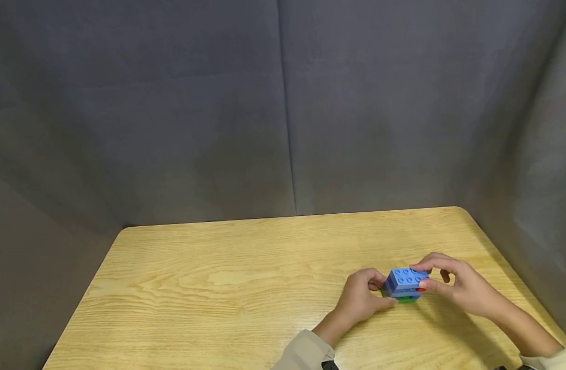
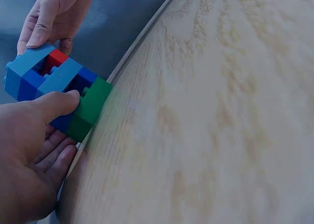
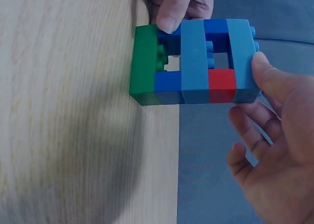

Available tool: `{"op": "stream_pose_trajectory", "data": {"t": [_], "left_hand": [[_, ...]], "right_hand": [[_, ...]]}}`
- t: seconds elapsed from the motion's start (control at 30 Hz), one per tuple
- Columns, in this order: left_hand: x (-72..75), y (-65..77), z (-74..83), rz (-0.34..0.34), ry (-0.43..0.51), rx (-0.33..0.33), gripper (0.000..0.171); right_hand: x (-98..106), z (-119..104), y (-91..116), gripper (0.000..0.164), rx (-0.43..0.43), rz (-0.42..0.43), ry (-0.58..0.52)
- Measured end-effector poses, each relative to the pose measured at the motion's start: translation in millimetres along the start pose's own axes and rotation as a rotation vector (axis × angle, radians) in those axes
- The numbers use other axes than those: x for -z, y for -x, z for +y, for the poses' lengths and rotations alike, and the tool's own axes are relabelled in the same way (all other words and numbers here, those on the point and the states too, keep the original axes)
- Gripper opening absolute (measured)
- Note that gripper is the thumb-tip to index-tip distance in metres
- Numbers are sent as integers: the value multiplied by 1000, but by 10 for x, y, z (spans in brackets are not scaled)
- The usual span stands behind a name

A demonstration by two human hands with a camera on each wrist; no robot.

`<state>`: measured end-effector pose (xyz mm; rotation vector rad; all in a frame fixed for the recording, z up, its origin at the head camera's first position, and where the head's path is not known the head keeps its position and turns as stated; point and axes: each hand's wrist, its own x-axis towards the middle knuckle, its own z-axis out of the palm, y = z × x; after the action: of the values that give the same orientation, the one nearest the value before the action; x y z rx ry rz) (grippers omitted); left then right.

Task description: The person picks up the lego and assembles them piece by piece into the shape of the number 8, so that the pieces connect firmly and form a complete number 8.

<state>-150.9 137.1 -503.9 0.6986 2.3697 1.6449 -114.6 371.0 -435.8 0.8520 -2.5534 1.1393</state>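
A stack of toy building bricks stands on the wooden table, with a green brick (image 3: 143, 67) at its base. Above that come small dark blue bricks (image 3: 168, 89) with a gap between them, then a light blue brick (image 3: 195, 62). A red brick (image 3: 222, 85) and another dark blue one form the layer over it. Topmost is a studded light blue brick (image 1: 405, 278). My left hand (image 1: 360, 299) grips the lower part of the stack from the left, thumb in front. From the right, my right hand (image 1: 470, 288) pinches the top light blue brick between thumb and index finger.
The wooden table (image 1: 209, 288) has its far edge against a dark grey curtain (image 1: 172, 113). More curtain hangs along the right side, close to the right hand.
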Motion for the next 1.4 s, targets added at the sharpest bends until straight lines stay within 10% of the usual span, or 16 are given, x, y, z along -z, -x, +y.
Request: {"op": "stream_pose_trajectory", "data": {"t": [0.83, 1.07, 1.4], "left_hand": [[-42, 12, 18, -11, -45, -61, 34], [-20, 47, 12, -63, -47, -53, 61], [529, 113, 108, -73, -109, -4, 56]], "right_hand": [[136, -47, -7, 43, -65, -83, 82], [129, -33, 17, 47, -43, -84, 134], [338, -93, -89, 32, -151, -57, 210]]}}
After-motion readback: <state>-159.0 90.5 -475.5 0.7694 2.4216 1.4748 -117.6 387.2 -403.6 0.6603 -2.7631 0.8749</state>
